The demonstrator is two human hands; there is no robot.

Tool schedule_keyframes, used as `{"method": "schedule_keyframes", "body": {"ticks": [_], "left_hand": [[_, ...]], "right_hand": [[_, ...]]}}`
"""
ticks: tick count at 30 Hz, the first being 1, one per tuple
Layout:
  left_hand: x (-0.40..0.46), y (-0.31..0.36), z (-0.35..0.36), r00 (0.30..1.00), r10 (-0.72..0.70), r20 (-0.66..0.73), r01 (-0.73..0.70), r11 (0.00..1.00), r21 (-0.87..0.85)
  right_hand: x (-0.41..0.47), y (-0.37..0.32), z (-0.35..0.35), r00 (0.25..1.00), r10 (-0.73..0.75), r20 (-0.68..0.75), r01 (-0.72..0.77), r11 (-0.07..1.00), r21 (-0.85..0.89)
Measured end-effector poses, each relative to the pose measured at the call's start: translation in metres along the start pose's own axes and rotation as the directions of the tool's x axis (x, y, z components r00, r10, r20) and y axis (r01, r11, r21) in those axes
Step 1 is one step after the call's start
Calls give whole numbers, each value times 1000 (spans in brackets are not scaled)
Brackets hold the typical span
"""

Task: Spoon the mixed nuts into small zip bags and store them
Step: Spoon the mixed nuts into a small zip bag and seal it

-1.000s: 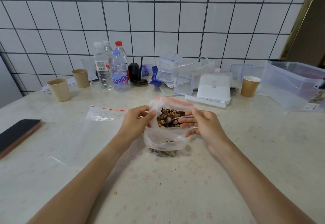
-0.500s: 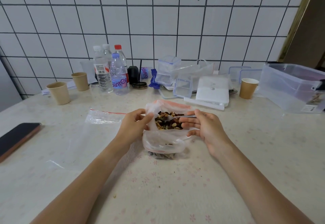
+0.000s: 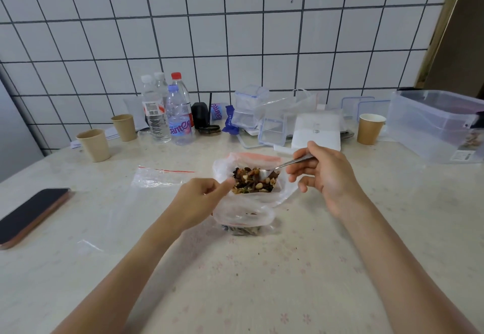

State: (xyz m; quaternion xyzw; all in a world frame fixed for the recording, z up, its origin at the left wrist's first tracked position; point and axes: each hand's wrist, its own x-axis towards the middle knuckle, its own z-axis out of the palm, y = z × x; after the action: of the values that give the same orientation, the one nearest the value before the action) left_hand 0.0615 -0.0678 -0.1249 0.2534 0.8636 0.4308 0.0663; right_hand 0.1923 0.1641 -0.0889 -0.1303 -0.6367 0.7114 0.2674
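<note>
Left hand (image 3: 201, 197) fingers pinch rim of clear plastic bag of mixed nuts (image 3: 255, 183); right hand (image 3: 323, 174) fingers grip thin metal spoon (image 3: 294, 162), tip in the nuts.

Single head-worn wide-angle view, looking forward and down over table (image 3: 262, 281) toward tiled wall (image 3: 235, 32); forearms enter from bottom edge, near lens. No second view.

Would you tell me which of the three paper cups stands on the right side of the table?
The paper cup beside the clear storage bin; the other two stand far left.
</note>
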Motion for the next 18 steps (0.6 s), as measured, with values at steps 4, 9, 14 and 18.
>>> {"method": "schedule_keyframes", "body": {"ticks": [4,9,14,18], "left_hand": [[-12,1,5,995,65,71,-64,998,-16],[-19,3,8,989,123,83,-105,976,-189],[-24,1,9,988,83,132,-33,939,-343],[-25,1,11,988,66,142,-8,926,-378]], "right_hand": [[-5,-3,2,995,-32,96,45,990,-133],[-14,-4,8,964,-156,216,234,886,-401],[-28,-7,20,896,-308,318,433,762,-482],[-41,-13,29,752,-488,444,658,516,-548]]}}
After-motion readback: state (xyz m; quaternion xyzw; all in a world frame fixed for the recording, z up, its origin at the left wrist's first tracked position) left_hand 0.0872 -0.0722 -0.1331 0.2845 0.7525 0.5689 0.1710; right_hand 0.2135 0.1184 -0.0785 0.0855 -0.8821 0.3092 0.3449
